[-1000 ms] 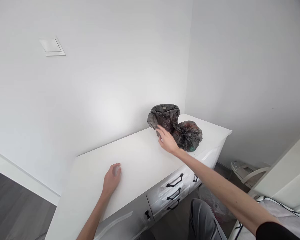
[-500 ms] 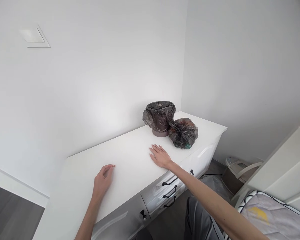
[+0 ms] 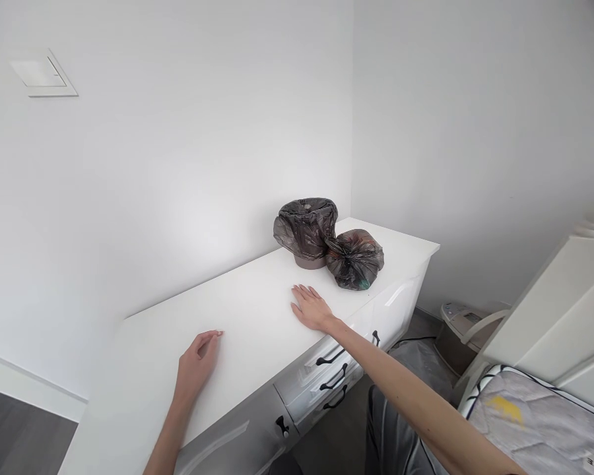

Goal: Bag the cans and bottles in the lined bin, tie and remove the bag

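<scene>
My right hand [image 3: 311,308] lies flat on the white desk top [image 3: 247,316], fingers stretched out, holding nothing. A little beyond it stands a small bin lined with a dark bag [image 3: 305,229], and a tied dark rubbish bag [image 3: 355,260] leans against the bin's right side. My left hand [image 3: 196,359] rests on the desk nearer to me, fingers loosely curled, with nothing visible in it.
The desk stands in a corner between two white walls, with black-handled drawers [image 3: 332,377] on its front. A white appliance [image 3: 462,328] sits on the floor to the right. White furniture [image 3: 564,323] and a quilted cover [image 3: 534,422] fill the lower right. A wall switch [image 3: 42,74] is upper left.
My right hand has drawn back from the bin and come down flat on the desk. The white thing under my left fingers a second ago no longer shows. The view shifted slightly right.
</scene>
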Action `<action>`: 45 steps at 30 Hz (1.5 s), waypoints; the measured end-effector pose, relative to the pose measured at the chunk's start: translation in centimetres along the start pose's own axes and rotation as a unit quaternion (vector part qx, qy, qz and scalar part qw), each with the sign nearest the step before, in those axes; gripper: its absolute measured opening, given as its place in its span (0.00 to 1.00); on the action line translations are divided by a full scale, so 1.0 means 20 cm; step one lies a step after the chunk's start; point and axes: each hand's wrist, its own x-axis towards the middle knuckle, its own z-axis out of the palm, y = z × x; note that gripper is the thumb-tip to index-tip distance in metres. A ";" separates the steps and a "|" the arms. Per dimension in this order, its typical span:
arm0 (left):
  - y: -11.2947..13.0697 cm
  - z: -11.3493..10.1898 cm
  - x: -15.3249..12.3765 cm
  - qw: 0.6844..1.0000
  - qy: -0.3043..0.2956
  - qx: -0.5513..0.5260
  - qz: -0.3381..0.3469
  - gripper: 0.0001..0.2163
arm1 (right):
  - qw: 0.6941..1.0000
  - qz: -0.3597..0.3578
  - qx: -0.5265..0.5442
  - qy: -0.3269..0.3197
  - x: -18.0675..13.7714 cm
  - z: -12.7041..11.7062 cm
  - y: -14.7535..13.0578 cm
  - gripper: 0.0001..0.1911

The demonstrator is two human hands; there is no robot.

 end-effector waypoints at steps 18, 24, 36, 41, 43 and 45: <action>0.01 -0.01 -0.01 1.000 0.003 0.003 0.004 0.19 | 1.000 -0.002 0.003 0.006 0.00 -0.01 0.00 0.33; 0.01 -0.01 -0.01 1.000 0.006 0.007 0.013 0.19 | 1.000 0.000 0.002 0.013 0.00 0.00 0.00 0.33; 0.03 0.00 -0.02 1.000 -0.002 0.002 -0.003 0.17 | 1.000 0.000 0.011 0.006 0.00 -0.02 0.00 0.33; 0.02 0.00 -0.01 1.000 0.002 0.007 -0.001 0.18 | 1.000 0.001 0.011 0.005 0.00 -0.02 0.00 0.33; 0.02 0.00 0.00 1.000 0.002 0.008 0.003 0.18 | 1.000 0.001 0.011 0.005 0.00 -0.03 0.00 0.33; 0.02 0.00 0.00 1.000 0.001 0.008 0.000 0.18 | 1.000 0.002 0.011 0.006 0.00 -0.03 -0.01 0.33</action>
